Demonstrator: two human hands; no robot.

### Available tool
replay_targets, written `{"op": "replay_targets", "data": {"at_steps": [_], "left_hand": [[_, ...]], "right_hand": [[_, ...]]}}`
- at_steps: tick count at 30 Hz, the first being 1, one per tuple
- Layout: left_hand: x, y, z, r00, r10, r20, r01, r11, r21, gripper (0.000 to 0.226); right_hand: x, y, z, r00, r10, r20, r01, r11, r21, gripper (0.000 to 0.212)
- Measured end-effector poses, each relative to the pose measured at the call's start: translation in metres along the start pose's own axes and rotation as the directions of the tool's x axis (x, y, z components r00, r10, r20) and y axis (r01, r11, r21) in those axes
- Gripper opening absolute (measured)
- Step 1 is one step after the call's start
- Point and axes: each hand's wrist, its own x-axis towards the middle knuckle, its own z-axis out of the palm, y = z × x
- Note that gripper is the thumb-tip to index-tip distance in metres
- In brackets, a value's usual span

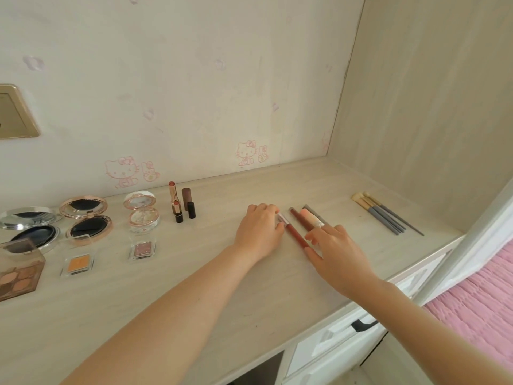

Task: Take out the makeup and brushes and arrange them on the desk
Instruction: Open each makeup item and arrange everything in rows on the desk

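On the pale desk [172, 287] my left hand [259, 232] rests with curled fingers on the upper end of a slim dark-red lip pencil [294, 234]. My right hand [337, 252] lies flat, fingers spread, touching the pencil's lower end and the pink tube [312, 218] beside it. A brown lip stick [301, 221] and a grey pencil [315, 212] lie parallel there. Several grey-handled brushes [385, 213] lie at the right. Lipsticks [180, 202] stand at the back. Open compacts [86, 220], a flowered compact [142, 213], an eyeshadow palette [18, 270] and small blush pans [79, 263] sit at the left.
The wall with cartoon cat stickers [247, 152] runs behind the desk, and a side panel [430, 107] closes it on the right. White drawers with a black handle [361, 326] are below the front edge. A pink bedspread [483, 301] lies at the far right.
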Motion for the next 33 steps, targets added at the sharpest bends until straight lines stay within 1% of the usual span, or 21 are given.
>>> {"op": "replay_targets", "data": {"at_steps": [6,9,15,17,19,21,23,26,27,29,31,33], "left_hand": [[0.008,-0.001,0.008,0.999,-0.024,0.043,0.027,0.997,-0.073,0.041],[0.008,-0.004,0.01,1.0,-0.012,0.021,0.014,0.996,-0.083,0.039],[0.005,-0.004,0.01,0.999,-0.031,-0.044,0.022,0.982,-0.187,0.038],[0.003,-0.003,0.007,0.997,-0.042,-0.066,0.026,0.973,-0.229,0.037],[0.001,-0.001,0.001,0.993,-0.074,-0.094,0.041,0.948,-0.315,0.034],[-0.003,0.002,-0.009,0.982,-0.15,-0.115,0.083,0.889,-0.451,0.031],[-0.006,0.004,-0.02,0.963,-0.244,-0.114,0.131,0.793,-0.595,0.03],[-0.018,0.004,-0.036,0.927,-0.373,-0.03,0.191,0.54,-0.82,0.028],[-0.023,0.002,-0.042,0.914,-0.405,0.0,0.205,0.465,-0.861,0.028],[-0.032,-0.001,-0.053,0.898,-0.439,0.037,0.216,0.366,-0.905,0.029],[-0.041,-0.006,-0.063,0.892,-0.449,0.058,0.215,0.308,-0.927,0.031],[-0.049,-0.011,-0.073,0.889,-0.453,0.067,0.212,0.278,-0.937,0.033]], "right_hand": [[0.0,0.0,0.002,1.0,-0.015,0.012,0.015,1.0,-0.011,0.026],[0.001,0.001,0.0,1.0,-0.013,0.017,0.013,1.0,-0.006,0.024],[-0.001,-0.002,0.002,1.0,0.02,0.014,-0.02,1.0,0.007,0.023],[-0.002,-0.005,0.001,1.0,0.026,0.017,-0.026,1.0,0.012,0.023],[-0.004,-0.01,-0.002,1.0,0.024,0.015,-0.024,0.999,0.022,0.022],[-0.003,-0.017,-0.007,0.999,0.035,0.002,-0.035,0.996,0.082,0.02],[-0.002,-0.025,-0.013,0.999,0.048,0.007,-0.049,0.984,0.17,0.019],[-0.001,-0.036,-0.018,0.998,0.057,0.017,-0.06,0.962,0.266,0.021],[-0.002,-0.04,-0.019,0.998,0.062,0.012,-0.063,0.957,0.283,0.021],[-0.003,-0.048,-0.022,0.998,0.062,0.0,-0.059,0.949,0.31,0.019],[-0.004,-0.056,-0.023,0.999,0.043,-0.007,-0.038,0.945,0.325,0.017],[-0.006,-0.064,-0.024,1.0,0.024,-0.003,-0.022,0.944,0.328,0.017]]}}
